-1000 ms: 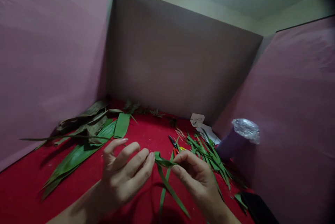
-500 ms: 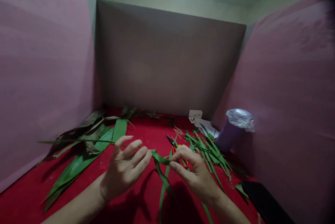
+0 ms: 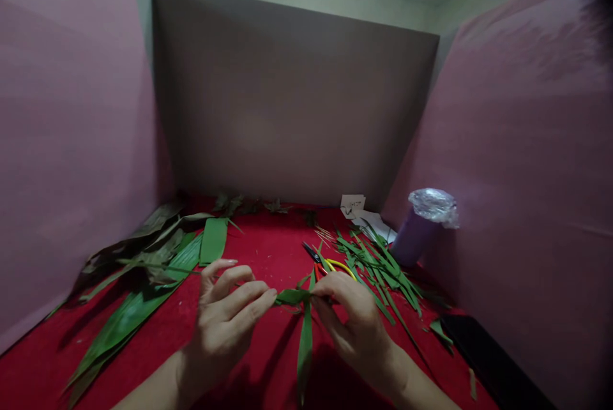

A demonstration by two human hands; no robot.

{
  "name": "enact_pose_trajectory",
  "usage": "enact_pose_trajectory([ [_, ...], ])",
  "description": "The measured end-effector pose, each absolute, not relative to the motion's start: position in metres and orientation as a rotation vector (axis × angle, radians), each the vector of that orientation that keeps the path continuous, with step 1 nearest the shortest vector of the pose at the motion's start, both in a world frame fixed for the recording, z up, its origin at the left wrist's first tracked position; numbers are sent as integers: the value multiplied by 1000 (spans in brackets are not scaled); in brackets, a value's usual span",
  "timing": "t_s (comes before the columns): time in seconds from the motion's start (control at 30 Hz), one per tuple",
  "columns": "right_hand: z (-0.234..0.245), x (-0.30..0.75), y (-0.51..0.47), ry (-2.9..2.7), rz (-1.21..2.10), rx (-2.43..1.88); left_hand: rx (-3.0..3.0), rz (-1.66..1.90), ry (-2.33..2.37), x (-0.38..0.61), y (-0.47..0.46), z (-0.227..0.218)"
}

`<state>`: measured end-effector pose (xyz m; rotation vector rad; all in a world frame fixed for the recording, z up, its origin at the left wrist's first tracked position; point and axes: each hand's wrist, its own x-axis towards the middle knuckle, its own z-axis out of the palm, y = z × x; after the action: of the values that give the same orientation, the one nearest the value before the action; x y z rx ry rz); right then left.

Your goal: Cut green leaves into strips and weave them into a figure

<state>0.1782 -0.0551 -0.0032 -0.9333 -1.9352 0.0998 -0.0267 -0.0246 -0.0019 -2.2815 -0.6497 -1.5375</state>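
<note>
My left hand and my right hand meet over the red cloth, both pinching a narrow green leaf strip that is folded between their fingertips. The strip's long tail hangs down toward me. The left fingers curl with the thumb and forefinger on the fold; the right fingers close round the strip's other side. Scissors with red and yellow handles lie just beyond my right hand.
Large green and dried brown leaves lie at the left. A heap of cut green strips sits right of centre, with white paper scraps, a purple cup capped with foil and a dark phone. Pink and brown boards wall the red table.
The view has tilted so the table sits lower. Both hands have moved closer together and the strip's fold has tightened, its tail now hanging straight down.
</note>
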Motion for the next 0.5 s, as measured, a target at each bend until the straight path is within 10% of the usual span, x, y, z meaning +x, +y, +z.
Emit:
enact_pose_trajectory([
  [0.5,-25,167,-69,-1814,251,-705,-2437,-1601,-472,-25,-37,-2],
])
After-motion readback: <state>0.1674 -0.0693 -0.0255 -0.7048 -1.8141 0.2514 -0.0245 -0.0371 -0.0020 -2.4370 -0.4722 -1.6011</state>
